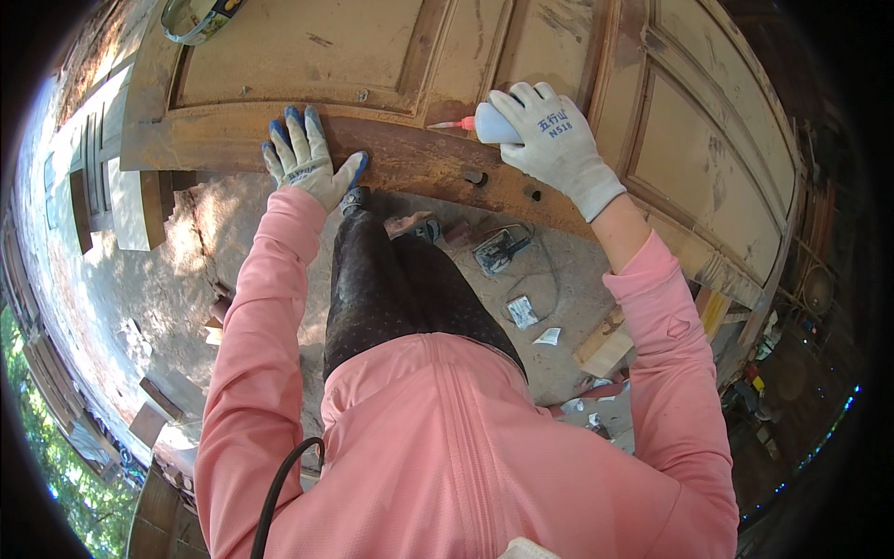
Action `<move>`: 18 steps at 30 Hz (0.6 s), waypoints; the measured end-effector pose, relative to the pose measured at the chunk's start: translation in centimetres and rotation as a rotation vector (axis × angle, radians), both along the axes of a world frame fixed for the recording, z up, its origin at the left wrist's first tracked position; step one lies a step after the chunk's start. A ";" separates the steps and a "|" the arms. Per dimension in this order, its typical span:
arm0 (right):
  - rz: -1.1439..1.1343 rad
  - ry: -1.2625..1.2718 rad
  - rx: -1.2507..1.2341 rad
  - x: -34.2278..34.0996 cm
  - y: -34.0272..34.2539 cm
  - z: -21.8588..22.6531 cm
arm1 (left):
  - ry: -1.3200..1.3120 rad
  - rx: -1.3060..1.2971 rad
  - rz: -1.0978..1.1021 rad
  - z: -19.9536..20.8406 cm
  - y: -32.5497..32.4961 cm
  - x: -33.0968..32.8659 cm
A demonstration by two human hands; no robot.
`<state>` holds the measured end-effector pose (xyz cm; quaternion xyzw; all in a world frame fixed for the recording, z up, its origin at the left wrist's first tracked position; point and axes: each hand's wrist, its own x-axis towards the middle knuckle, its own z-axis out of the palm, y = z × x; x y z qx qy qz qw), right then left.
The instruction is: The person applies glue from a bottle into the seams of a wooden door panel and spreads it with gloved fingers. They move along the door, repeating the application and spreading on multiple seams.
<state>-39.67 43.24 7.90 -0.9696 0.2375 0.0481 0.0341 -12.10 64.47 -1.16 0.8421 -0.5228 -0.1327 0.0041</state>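
Observation:
A large wooden panel door (298, 70) lies flat in front of me, dusty with sawdust along its near edge. My right hand (556, 140), in a white work glove, grips a pale squeeze bottle (495, 124) with a red tip. The bottle is tilted on its side, and its nozzle points left, just over the door's brown edge strip. My left hand (310, 160), in a white glove with blue fingertips, rests on the near edge of the door with its fingers spread. Two dark holes (476, 177) show in that edge, below the bottle.
An open round tin (197, 19) stands on the door at the far left. On the floor under the near edge lie a dark corded tool (500, 250), paper scraps (523, 312) and a wood block (605, 345). Wooden frames (93, 168) stand at the left.

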 end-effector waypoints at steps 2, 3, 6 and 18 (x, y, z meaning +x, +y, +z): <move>0.004 0.000 -0.007 0.1 0.0 0.0 | -0.001 -0.001 0.002 0.0 0.0 0.0; 0.006 0.000 -0.011 0.1 0.1 0.0 | -0.003 0.003 0.002 0.0 0.0 0.0; 0.013 -0.004 -0.021 0.1 0.1 0.2 | -0.007 0.007 0.001 0.0 -0.1 0.0; 0.003 -0.001 -0.006 0.2 0.3 0.5 | -0.023 -0.014 -0.003 -0.1 0.0 0.0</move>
